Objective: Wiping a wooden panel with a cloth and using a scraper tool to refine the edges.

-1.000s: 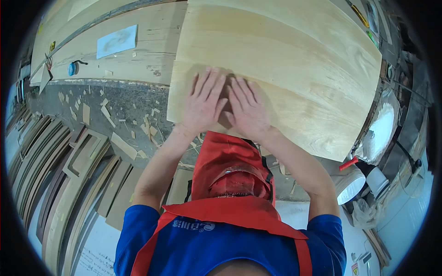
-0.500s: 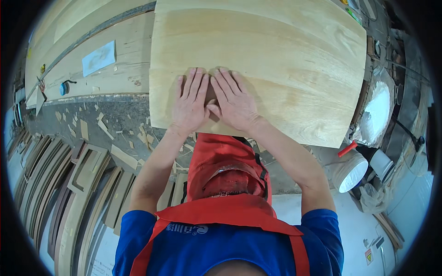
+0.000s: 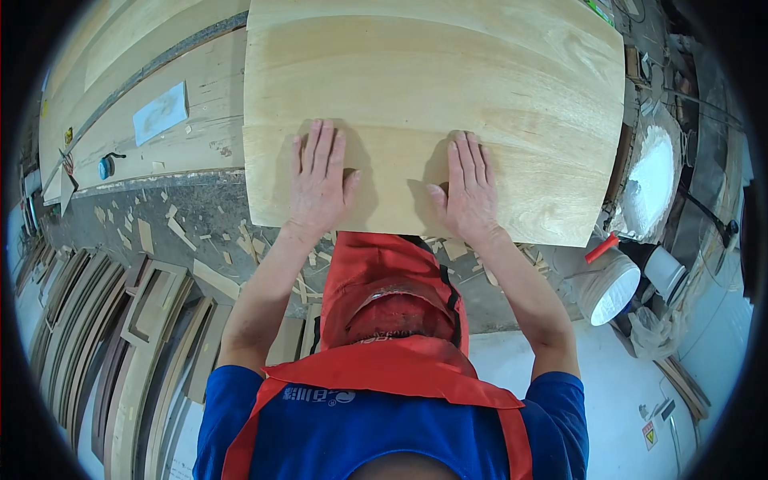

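Red fabric apron (image 3: 400,364) seen nearest, below near edge of large pale-yellow wood panel (image 3: 416,88). Left hand (image 3: 320,192) and right hand (image 3: 470,204) laid palm-down on panel's near part, apart from each other; fingers extended, each grip wide, nothing grasped. Panel set flat across beige wooden bench (image 3: 208,96), directly ahead of apron. Progress, as judged: panel already laid down, palms applied; what is left cannot be told. Farther left on bench, small round blue object (image 3: 104,167) and pale-blue rectangular sheet (image 3: 160,114) left lying.
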Motion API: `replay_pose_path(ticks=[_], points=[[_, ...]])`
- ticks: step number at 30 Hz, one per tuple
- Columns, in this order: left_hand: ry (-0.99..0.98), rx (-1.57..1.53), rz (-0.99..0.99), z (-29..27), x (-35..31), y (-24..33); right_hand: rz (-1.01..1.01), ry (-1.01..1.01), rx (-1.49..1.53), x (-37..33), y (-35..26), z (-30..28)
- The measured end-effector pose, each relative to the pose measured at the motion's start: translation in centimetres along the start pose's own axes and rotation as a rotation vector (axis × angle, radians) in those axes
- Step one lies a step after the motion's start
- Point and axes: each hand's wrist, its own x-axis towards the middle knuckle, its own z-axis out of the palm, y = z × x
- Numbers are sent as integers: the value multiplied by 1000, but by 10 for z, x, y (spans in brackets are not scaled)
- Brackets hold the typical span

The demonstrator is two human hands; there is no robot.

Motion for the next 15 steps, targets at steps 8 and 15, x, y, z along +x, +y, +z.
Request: replay_pose_path(ticks=[8, 15], points=[[-167, -169, 213, 20, 22, 68, -71, -44, 16, -12, 4, 1], [-150, -104, 229, 22, 25, 74, -56, -10, 0, -14, 5, 3]])
